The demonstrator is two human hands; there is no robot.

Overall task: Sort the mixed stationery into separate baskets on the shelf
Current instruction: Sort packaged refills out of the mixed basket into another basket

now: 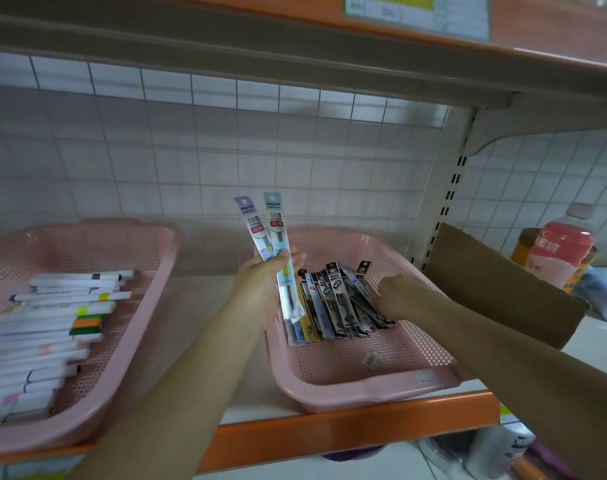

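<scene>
The orange-edged shelf (364, 424) carries two pink perforated baskets set well apart. The left basket (87, 233) holds a layer of white-barrelled markers (52, 327) lying roughly parallel, their coloured caps and bands mostly toward the right wall of the basket. Between the two baskets, the person's left hand (264, 289) is raised above the shelf surface, just beside the near-left corner of the right basket. Its fingers and thumb are curled round the lower part of two long refill packets (267, 230), which stand nearly upright and fan slightly apart at the top: one has a lilac header, the other a pale teal header. The right basket (364, 393) contains a pile of refill packets (340, 306), mostly black-and-white printed, leaning in a row across its far half. A small pale item, possibly a label or eraser, lies alone on the basket floor nearer the front. The right hand (402, 296) reaches into this basket from the right and rests against the right end of the pile; its fingers are turned away from view, so whether they pinch a packet cannot be determined. Right of the basket, a brown cardboard panel (496, 282) stands on edge, and beyond it stands a pink-labelled bottle (562, 251).
</scene>
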